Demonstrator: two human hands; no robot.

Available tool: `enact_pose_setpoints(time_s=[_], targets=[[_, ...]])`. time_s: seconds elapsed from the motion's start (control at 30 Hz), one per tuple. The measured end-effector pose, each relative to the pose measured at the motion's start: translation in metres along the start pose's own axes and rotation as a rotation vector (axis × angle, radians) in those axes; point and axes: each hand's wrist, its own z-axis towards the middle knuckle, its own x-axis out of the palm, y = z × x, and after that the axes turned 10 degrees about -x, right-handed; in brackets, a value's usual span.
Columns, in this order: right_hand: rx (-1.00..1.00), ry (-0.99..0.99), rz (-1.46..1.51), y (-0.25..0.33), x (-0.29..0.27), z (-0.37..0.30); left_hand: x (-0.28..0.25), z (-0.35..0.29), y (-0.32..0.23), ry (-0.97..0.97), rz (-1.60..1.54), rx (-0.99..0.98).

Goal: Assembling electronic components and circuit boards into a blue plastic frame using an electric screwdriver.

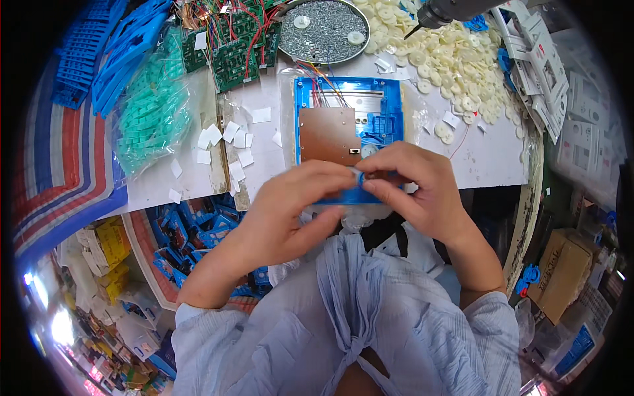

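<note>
A blue plastic casing (395, 99) lies face up on the table in front of me. Inside it sits a brown circuit board (327, 135), with thin coloured wires (320, 86) running out past the far edge. Over the casing's near right part, my right hand (422, 188) pinches a small blue piece (360, 177), its exact kind too small to tell. My left hand (297, 201) is beside it, fingers stretched out and thumb apart, the fingertips close to that piece; whether they touch it I cannot tell. Both hands cover the casing's near part.
Green circuit boards with wires (234, 63), a round tray of screws (323, 33) and cream plastic discs (442, 59) fill the far side. A power screwdriver tip (413, 31) hangs above. Teal parts in a bag (155, 105) and white paper squares (210, 136) lie left.
</note>
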Motion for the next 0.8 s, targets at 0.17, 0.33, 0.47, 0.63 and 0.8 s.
enact_pose_setpoints(time_s=[0.17, 0.33, 0.47, 0.63, 0.8], targets=[[0.103, -0.095, -0.205, -0.001, -0.006, -0.009, -0.015, -0.015, 0.025, -0.117, 0.615, 0.194], [0.279, 0.036, -0.029, 0.006, -0.023, -0.015, -0.007, -0.019, 0.027, -0.07, 0.84, 0.186], [0.265, 0.059, 0.054, 0.003, -0.021, -0.027, -0.015, -0.016, 0.027, 0.01, 0.909, 0.21], [0.353, -0.01, 0.138, 0.009, -0.011, -0.029, -0.017, -0.011, 0.022, 0.042, 0.926, 0.22], [0.045, 0.058, -0.292, 0.007, -0.008, -0.039, -0.012, -0.009, 0.015, 0.006, 0.82, 0.232]])
